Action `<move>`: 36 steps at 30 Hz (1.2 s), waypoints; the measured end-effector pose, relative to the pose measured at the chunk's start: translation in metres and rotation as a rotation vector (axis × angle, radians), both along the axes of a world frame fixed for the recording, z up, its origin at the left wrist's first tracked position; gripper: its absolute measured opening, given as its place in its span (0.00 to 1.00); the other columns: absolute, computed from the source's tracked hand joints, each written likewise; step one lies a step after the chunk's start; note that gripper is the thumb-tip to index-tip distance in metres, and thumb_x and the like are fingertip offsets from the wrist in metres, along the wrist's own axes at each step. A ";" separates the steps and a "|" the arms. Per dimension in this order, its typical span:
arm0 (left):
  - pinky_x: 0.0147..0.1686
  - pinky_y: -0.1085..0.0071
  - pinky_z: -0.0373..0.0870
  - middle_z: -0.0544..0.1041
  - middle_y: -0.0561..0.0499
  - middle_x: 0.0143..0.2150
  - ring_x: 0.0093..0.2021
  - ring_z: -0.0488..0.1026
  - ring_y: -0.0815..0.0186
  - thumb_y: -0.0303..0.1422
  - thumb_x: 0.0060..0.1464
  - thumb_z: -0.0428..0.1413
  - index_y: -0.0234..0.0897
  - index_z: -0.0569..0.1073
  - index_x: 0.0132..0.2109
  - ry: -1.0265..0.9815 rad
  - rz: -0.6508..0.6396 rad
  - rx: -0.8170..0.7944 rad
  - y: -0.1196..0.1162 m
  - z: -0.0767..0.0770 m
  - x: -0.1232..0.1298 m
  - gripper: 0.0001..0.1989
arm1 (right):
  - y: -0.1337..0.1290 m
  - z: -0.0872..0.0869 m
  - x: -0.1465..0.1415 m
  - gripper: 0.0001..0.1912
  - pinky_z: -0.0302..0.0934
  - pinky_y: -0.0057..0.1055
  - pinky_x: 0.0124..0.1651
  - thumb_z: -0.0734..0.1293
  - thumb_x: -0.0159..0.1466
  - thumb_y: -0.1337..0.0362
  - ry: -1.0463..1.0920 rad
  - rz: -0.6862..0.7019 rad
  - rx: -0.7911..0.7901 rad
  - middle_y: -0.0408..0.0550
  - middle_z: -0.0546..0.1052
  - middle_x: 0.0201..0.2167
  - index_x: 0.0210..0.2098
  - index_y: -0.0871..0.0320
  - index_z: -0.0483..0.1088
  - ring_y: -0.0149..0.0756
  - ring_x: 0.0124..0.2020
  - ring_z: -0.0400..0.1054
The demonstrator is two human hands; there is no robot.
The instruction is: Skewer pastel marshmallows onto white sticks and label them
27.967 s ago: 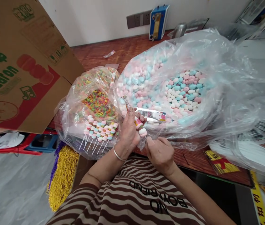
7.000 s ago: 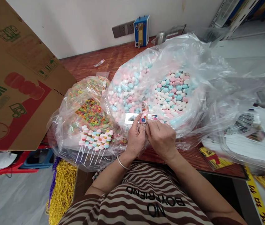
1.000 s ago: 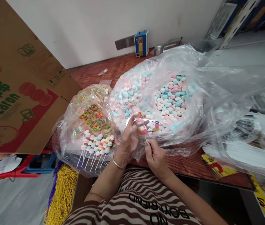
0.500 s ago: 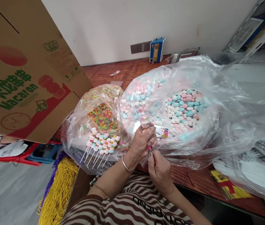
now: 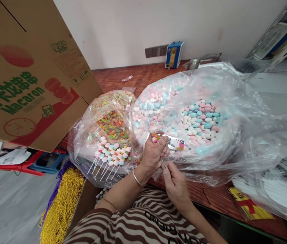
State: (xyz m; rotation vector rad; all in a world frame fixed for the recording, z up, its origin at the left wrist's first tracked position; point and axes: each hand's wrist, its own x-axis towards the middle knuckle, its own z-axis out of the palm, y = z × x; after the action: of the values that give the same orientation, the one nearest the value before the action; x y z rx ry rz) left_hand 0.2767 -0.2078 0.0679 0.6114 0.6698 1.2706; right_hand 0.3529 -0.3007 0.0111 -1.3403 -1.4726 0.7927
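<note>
My left hand (image 5: 151,154) is closed round a small clear candy wrapper (image 5: 152,125) with pink print, and orange and pink candy shows at its top. Just below, my right hand (image 5: 176,183) pinches the lower end, where a thin pale stick or tie seems to run between the hands; the fingers cover most of it. Left of my hands, several candy skewers (image 5: 114,152) with white sticks lie on a plastic bag. Directly behind my hands is a large clear bag of pink, white and blue candies (image 5: 200,117). A shiny printed wrapper (image 5: 175,143) lies against that bag.
A bag of small colourful candy rings (image 5: 114,125) stands left of centre. The tall Macaron cardboard box (image 5: 39,84) leans at far left. Gold cords (image 5: 62,206) hang below it. A blue device (image 5: 174,55) stands by the wall; yellow packets (image 5: 250,205) lie at right.
The wrapper and candy in my left hand have turned, and the pale stick or tie now shows between my hands where pink showed before. The whole view has shifted slightly.
</note>
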 end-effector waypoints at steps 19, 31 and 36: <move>0.38 0.72 0.67 0.73 0.54 0.29 0.34 0.74 0.68 0.48 0.53 0.64 0.35 0.73 0.42 0.195 -0.147 -0.023 -0.022 -0.027 0.006 0.21 | 0.017 0.004 -0.005 0.15 0.53 0.26 0.27 0.57 0.72 0.61 -0.003 -0.213 0.074 0.38 0.66 0.21 0.29 0.53 0.61 0.30 0.22 0.60; 0.28 0.72 0.59 0.69 0.54 0.26 0.25 0.61 0.70 0.42 0.63 0.51 0.38 0.67 0.33 0.783 -0.309 0.226 -0.016 -0.029 -0.018 0.14 | 0.030 0.024 0.043 0.14 0.64 0.36 0.51 0.64 0.70 0.54 0.222 -0.157 0.022 0.49 0.77 0.46 0.49 0.54 0.73 0.40 0.47 0.71; 0.36 0.67 0.65 0.75 0.48 0.33 0.32 0.68 0.63 0.33 0.66 0.47 0.39 0.67 0.37 1.147 -0.212 0.458 -0.030 -0.039 -0.006 0.09 | 0.045 0.026 0.031 0.12 0.64 0.33 0.48 0.65 0.66 0.54 0.488 -0.080 -0.136 0.45 0.78 0.38 0.41 0.55 0.75 0.39 0.42 0.71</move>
State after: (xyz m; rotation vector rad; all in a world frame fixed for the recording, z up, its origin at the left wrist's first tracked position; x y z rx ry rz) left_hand 0.2707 -0.2382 0.0288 1.7945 1.1972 0.7802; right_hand 0.3840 -0.2553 0.0372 -1.1873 -0.9903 1.0925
